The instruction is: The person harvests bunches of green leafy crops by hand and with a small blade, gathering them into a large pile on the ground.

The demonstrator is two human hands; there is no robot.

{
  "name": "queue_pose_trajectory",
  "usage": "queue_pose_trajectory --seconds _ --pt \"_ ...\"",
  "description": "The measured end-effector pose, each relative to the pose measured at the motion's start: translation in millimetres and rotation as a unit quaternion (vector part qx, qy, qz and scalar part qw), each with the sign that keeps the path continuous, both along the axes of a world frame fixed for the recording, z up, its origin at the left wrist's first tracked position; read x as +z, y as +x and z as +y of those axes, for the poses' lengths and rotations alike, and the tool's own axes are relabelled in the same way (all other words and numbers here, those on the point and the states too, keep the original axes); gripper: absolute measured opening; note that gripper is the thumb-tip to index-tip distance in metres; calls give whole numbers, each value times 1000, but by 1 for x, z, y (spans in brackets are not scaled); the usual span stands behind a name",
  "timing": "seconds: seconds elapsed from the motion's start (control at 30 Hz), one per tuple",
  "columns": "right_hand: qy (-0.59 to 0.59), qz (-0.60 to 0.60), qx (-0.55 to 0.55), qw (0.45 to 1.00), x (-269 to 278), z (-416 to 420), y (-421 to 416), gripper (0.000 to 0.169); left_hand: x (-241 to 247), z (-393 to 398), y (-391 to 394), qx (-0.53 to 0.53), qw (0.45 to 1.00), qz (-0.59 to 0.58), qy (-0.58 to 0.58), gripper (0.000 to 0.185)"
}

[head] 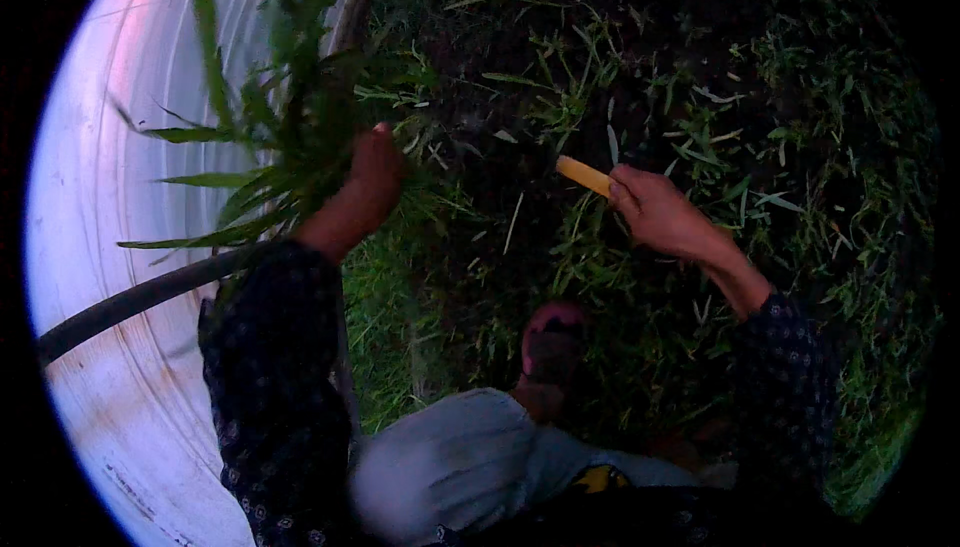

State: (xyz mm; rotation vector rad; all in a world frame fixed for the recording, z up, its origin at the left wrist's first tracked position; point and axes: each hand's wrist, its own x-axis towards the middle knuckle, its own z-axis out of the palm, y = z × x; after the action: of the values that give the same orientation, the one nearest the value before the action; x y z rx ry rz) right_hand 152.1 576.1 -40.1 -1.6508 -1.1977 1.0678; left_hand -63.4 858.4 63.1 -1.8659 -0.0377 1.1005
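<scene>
My left hand (369,176) is closed around a bunch of long-leaved green plants (289,134), which hangs over toward the pale sheeting on the left. The leaves hide part of the fingers. Out over the ground, my right hand (656,209) grips a short yellow bar (583,176), perhaps a tool handle. One end of it points left toward the plants, apart from them. Whether it carries a blade cannot be seen.
White plastic sheeting (127,412) curves along the left, crossed by a dark pipe (142,299). Weeds and cut leaves (577,89) litter dark soil. Brighter grass (382,322) grows beside the sheeting. My shoe (553,341) and pale-clothed knee (450,449) are below my hands.
</scene>
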Motion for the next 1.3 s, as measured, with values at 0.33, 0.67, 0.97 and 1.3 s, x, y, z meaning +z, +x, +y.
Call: queue_pose_trajectory --seconds 0.33,0.67,0.97,1.3 --pt "-49 25 -42 998 9 -34 9 12 6 60 21 57 990 -79 -104 16" --pt "-66 34 -29 997 4 -31 12 11 9 66 22 149 969 -82 -181 14" --pt "-217 -73 8 973 48 -84 61 13 33 16 61 214 873 -144 -414 14" --pt "-92 -483 27 871 165 -236 126 33 185 -153 237 105 692 -236 -675 37"
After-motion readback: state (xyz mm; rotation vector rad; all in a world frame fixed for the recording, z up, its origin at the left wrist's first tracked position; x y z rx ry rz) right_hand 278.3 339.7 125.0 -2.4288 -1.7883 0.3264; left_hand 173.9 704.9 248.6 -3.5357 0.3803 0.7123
